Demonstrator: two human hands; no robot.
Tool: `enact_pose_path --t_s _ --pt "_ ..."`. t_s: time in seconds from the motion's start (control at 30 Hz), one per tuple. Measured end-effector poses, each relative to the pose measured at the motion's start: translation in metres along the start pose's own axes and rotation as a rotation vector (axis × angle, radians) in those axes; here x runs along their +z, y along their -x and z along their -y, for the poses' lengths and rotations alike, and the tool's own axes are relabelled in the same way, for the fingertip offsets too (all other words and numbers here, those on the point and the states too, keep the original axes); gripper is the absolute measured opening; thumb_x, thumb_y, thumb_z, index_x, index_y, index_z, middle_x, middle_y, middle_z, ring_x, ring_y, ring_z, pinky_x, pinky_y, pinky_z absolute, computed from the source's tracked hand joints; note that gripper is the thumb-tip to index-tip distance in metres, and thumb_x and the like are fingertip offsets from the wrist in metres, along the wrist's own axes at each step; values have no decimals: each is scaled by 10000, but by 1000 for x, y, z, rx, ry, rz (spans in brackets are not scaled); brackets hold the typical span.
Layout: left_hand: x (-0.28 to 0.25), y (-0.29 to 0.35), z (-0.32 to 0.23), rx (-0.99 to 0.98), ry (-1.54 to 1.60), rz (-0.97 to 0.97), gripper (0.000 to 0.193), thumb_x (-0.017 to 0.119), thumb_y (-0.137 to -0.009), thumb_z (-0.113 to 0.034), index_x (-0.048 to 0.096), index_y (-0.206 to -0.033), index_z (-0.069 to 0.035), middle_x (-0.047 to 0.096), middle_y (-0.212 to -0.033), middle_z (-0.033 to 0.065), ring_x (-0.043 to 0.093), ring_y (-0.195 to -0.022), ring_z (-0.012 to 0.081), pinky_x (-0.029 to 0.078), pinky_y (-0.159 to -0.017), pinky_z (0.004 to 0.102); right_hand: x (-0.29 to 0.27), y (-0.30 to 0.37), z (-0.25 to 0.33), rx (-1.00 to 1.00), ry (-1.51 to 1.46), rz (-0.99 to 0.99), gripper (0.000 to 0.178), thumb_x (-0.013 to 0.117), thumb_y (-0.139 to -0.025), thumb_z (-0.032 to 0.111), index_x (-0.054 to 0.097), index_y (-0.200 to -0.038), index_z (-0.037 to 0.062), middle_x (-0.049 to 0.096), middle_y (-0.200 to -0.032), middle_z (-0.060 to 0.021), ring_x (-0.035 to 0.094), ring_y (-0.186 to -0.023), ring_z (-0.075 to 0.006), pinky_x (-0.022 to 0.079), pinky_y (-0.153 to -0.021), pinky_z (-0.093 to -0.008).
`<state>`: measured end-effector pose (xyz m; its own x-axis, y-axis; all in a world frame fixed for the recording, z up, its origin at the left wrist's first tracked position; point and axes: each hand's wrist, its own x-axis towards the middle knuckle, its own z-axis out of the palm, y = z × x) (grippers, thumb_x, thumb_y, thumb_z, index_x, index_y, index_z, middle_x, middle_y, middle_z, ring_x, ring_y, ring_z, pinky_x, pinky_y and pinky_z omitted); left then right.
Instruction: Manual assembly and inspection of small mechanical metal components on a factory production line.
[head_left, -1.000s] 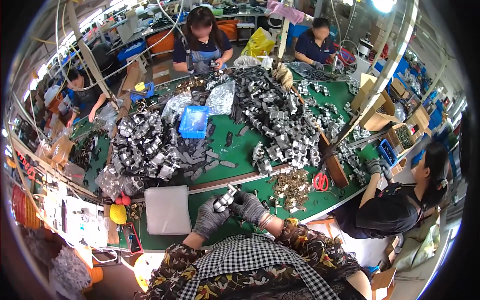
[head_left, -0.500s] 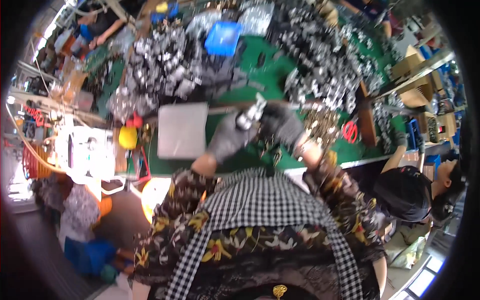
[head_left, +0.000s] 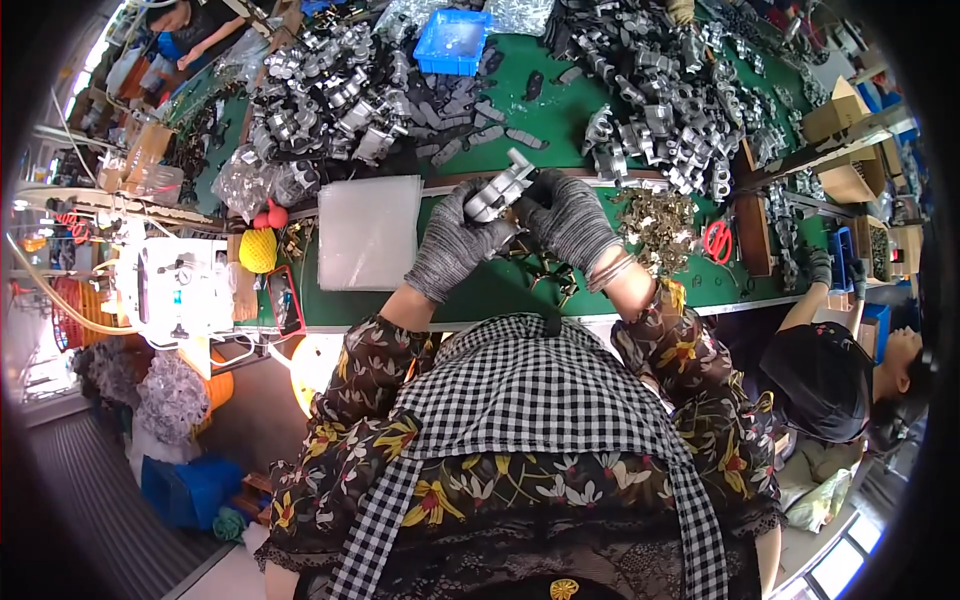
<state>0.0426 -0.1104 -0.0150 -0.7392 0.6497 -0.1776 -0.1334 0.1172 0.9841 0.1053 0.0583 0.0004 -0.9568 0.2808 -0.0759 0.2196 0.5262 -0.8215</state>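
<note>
My left hand (head_left: pixel 450 245), in a grey knitted glove, is closed around a silver metal brake caliper (head_left: pixel 497 194) held tilted above the near part of the bench. Close against the caliper's right side is my right hand (head_left: pixel 572 220), gloved the same way. Its fingers are curled in, and what they pinch is hidden. Below the hands, several small brass-coloured clips (head_left: pixel 545 280) lie on the green bench top. To the right is a heap of similar thin brass-coloured clips (head_left: pixel 657 230).
Heaps of silver calipers (head_left: pixel 320 90) (head_left: pixel 665 115) stand at far left and right, with dark pads (head_left: pixel 480 125) and a blue tray (head_left: pixel 452 43) between. A stack of clear sheets (head_left: pixel 368 235) lies left, red scissors (head_left: pixel 717 242) right. A co-worker (head_left: pixel 820 380) sits at the right.
The view has steadied and shifted slightly. The caliper has turned in my left hand and sits a little lower, its silver body now more exposed. My right hand stays beside it.
</note>
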Motion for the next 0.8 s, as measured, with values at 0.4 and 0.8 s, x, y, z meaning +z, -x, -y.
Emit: enact_pose_path --t_s 0.4,0.8 --pt "6 -3 -3 104 -118 -68 407 681 -783 -80 506 -1148 -35 593 -871 39 566 -688 91 479 -582 239 8 0 -4 -36 -41 -87 237 715 -737 195 609 -829 4 633 -736 -166 631 -703 -303 496 -667 -381" --pt "11 0 -4 -6 -157 -144 390 724 -751 -60 524 -1085 -34 608 -953 61 577 -840 112 510 -738 263 5 5 -3 -105 -167 -105 236 699 -764 191 554 -811 11 597 -705 -152 600 -649 -306 483 -616 -374"
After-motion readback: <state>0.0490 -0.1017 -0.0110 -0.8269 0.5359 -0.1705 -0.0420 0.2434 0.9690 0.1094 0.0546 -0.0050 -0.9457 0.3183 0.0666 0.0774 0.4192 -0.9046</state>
